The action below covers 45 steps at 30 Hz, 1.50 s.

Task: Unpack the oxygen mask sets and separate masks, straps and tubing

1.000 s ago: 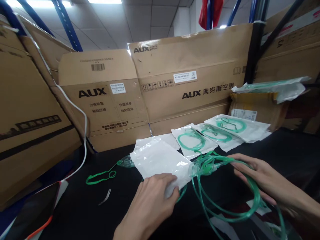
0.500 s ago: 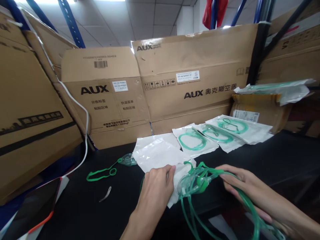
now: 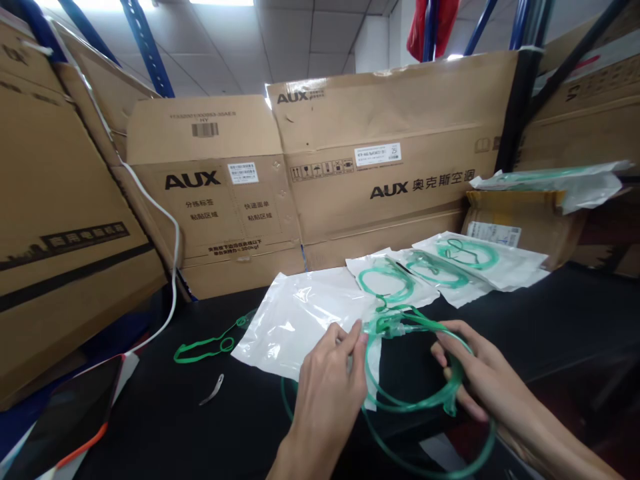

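A coil of green oxygen tubing [image 3: 415,404] hangs between my hands, with a clear mask part and a green strap [image 3: 400,309] bunched at its top. My left hand [image 3: 333,377] is closed, thumb and fingertips pinching the clear mask part [image 3: 391,327] at its left end. The fingers of my right hand [image 3: 483,373] wrap round the right side of the tubing loops. A flat white clear-fronted bag [image 3: 303,320] lies behind my left hand. To its left, a green strap loop [image 3: 200,352] rests on the black table, and the mask attached to it is mostly hidden under the bag.
Several packed bags with coiled green tubing [image 3: 387,283] lie at the back right. A small metal blade [image 3: 212,389] is on the black table [image 3: 165,407]. A phone [image 3: 75,407] sits at the left, near a white cable [image 3: 175,267]. Cardboard boxes [image 3: 340,220] wall the back.
The tubing has been drawn up into a rounder coil, and the mask part has turned sideways. The white bag now lies flatter and further left, over the other mask. My left hand has shifted slightly right.
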Each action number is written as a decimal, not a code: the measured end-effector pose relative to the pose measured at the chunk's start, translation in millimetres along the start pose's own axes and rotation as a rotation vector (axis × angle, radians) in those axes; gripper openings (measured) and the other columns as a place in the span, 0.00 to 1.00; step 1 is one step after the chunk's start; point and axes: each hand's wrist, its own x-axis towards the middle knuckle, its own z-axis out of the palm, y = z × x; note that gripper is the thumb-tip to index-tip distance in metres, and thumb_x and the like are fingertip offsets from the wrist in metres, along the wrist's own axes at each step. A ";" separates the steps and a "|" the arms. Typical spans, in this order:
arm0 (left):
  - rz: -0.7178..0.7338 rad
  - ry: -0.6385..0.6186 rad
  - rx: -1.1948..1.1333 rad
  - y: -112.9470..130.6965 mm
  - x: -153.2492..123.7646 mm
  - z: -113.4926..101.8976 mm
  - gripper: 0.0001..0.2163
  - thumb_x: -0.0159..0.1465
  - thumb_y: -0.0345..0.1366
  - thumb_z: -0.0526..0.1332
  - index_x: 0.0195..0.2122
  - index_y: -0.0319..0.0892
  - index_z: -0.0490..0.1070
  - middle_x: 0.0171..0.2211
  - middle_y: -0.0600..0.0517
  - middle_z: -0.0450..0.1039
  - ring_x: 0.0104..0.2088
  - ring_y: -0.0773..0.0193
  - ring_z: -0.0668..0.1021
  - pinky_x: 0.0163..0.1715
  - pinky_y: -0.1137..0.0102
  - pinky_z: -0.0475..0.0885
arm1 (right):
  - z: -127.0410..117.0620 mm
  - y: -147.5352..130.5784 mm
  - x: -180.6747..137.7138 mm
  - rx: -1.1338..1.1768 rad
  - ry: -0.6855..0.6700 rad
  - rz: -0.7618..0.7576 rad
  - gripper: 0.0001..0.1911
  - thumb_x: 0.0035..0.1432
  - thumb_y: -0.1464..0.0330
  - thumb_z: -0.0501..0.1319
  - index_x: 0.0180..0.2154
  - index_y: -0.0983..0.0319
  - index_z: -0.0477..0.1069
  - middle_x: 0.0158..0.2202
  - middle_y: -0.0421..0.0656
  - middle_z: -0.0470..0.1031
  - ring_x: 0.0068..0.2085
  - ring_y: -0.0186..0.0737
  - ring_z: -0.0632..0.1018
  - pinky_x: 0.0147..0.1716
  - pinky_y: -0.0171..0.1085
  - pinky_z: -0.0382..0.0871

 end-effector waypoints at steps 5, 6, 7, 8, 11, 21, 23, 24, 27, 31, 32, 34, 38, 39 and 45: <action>0.052 0.041 0.045 -1.5 -1.3 4.9 0.19 0.74 0.35 0.49 0.62 0.43 0.69 0.34 0.51 0.72 0.27 0.63 0.76 0.27 0.69 0.68 | 6.3 7.1 -0.7 -0.105 -0.182 -0.073 0.23 0.59 0.45 0.60 0.38 0.56 0.59 0.23 0.29 0.67 0.07 0.22 0.60 0.08 0.24 0.41; 0.055 0.043 0.042 -2.5 -1.4 5.0 0.19 0.74 0.34 0.49 0.63 0.43 0.68 0.35 0.51 0.72 0.27 0.64 0.77 0.27 0.69 0.68 | 5.8 7.4 -1.0 -0.117 -0.210 -0.078 0.23 0.59 0.45 0.60 0.39 0.56 0.59 0.23 0.29 0.67 0.07 0.22 0.60 0.08 0.24 0.42; 0.060 0.046 0.038 -3.7 -1.5 5.0 0.19 0.74 0.34 0.49 0.63 0.44 0.68 0.35 0.51 0.72 0.27 0.64 0.77 0.28 0.69 0.69 | 5.0 7.3 -1.2 -0.127 -0.230 -0.076 0.23 0.60 0.45 0.59 0.40 0.56 0.58 0.23 0.28 0.67 0.07 0.22 0.60 0.08 0.23 0.41; 0.064 0.048 0.034 -4.9 -1.5 5.0 0.19 0.74 0.33 0.49 0.63 0.44 0.68 0.36 0.52 0.72 0.28 0.64 0.77 0.28 0.70 0.69 | 3.8 6.8 -1.2 -0.135 -0.247 -0.070 0.23 0.60 0.45 0.59 0.40 0.56 0.58 0.23 0.28 0.67 0.07 0.22 0.60 0.08 0.23 0.41; 0.071 0.046 0.021 -7.8 -1.5 5.6 0.18 0.74 0.33 0.50 0.61 0.47 0.70 0.35 0.53 0.71 0.28 0.65 0.76 0.29 0.70 0.69 | 0.5 4.4 0.7 -0.159 -0.276 -0.069 0.23 0.61 0.45 0.58 0.37 0.57 0.58 0.22 0.29 0.67 0.08 0.22 0.60 0.08 0.23 0.41; 0.134 0.134 -0.069 -9.9 -0.7 6.8 0.16 0.73 0.32 0.53 0.58 0.43 0.73 0.32 0.54 0.69 0.28 0.67 0.75 0.29 0.72 0.69 | -0.2 4.8 6.9 -0.290 -0.248 -0.026 0.25 0.60 0.45 0.59 0.32 0.56 0.53 0.14 0.25 0.57 0.09 0.25 0.58 0.07 0.23 0.48; 0.161 0.139 -0.019 -10.7 -0.6 7.6 0.16 0.73 0.30 0.53 0.57 0.43 0.74 0.32 0.54 0.69 0.27 0.67 0.75 0.28 0.72 0.68 | -0.5 2.4 2.5 -0.298 -0.313 -0.013 0.24 0.61 0.46 0.59 0.32 0.56 0.53 0.12 0.25 0.55 0.10 0.25 0.58 0.08 0.23 0.50; 0.177 0.145 0.003 -11.0 -0.5 8.0 0.16 0.72 0.30 0.53 0.57 0.43 0.74 0.32 0.53 0.70 0.27 0.66 0.75 0.28 0.72 0.68 | -0.4 0.5 0.2 -0.306 -0.343 -0.016 0.24 0.61 0.46 0.59 0.32 0.56 0.53 0.12 0.25 0.55 0.10 0.25 0.57 0.08 0.23 0.50; 0.228 0.184 0.023 -10.6 -0.4 8.6 0.15 0.72 0.30 0.53 0.55 0.41 0.76 0.31 0.53 0.69 0.26 0.66 0.75 0.26 0.72 0.67 | 1.6 -4.7 -3.3 -0.323 -0.370 -0.027 0.23 0.62 0.47 0.59 0.32 0.56 0.53 0.12 0.26 0.57 0.10 0.24 0.57 0.09 0.24 0.49; 0.316 0.209 -0.104 -8.8 0.4 8.7 0.14 0.73 0.31 0.55 0.54 0.40 0.76 0.28 0.54 0.66 0.25 0.68 0.72 0.26 0.73 0.67 | 7.2 -5.2 2.0 -0.281 -0.333 0.053 0.22 0.61 0.47 0.59 0.34 0.56 0.55 0.14 0.26 0.58 0.10 0.25 0.58 0.09 0.24 0.48; 0.338 0.213 -0.154 -8.3 0.8 8.5 0.14 0.72 0.31 0.56 0.54 0.40 0.77 0.28 0.54 0.66 0.25 0.68 0.72 0.27 0.73 0.67 | 9.0 -4.1 4.2 -0.263 -0.331 0.065 0.21 0.61 0.48 0.59 0.34 0.56 0.55 0.14 0.26 0.58 0.10 0.25 0.57 0.09 0.24 0.47; 0.370 0.219 -0.247 -7.2 1.4 7.8 0.13 0.72 0.31 0.57 0.52 0.40 0.78 0.28 0.54 0.66 0.26 0.68 0.72 0.28 0.73 0.68 | 13.0 -1.6 8.3 -0.230 -0.332 0.062 0.21 0.61 0.49 0.61 0.33 0.56 0.56 0.14 0.26 0.58 0.10 0.24 0.57 0.09 0.24 0.46; 0.381 0.191 -0.332 -3.8 1.9 4.6 0.12 0.71 0.29 0.58 0.52 0.42 0.78 0.28 0.53 0.68 0.27 0.68 0.74 0.29 0.74 0.70 | 21.5 1.1 13.3 -0.267 -0.377 -0.047 0.20 0.60 0.50 0.62 0.35 0.59 0.62 0.13 0.28 0.62 0.09 0.26 0.58 0.07 0.24 0.50; 0.394 0.180 -0.332 -3.0 1.9 3.7 0.13 0.71 0.29 0.57 0.52 0.42 0.78 0.28 0.53 0.68 0.27 0.68 0.74 0.29 0.74 0.70 | 23.6 0.5 14.1 -0.271 -0.382 -0.081 0.19 0.60 0.51 0.62 0.36 0.60 0.65 0.13 0.29 0.63 0.10 0.26 0.59 0.07 0.24 0.51; 0.379 0.154 -0.252 -6.4 4.7 5.2 0.13 0.72 0.32 0.55 0.50 0.44 0.79 0.28 0.53 0.70 0.26 0.66 0.77 0.27 0.74 0.72 | 29.9 -10.6 12.0 -0.056 -0.423 -0.021 0.20 0.59 0.54 0.65 0.42 0.64 0.74 0.24 0.36 0.73 0.15 0.24 0.63 0.10 0.24 0.52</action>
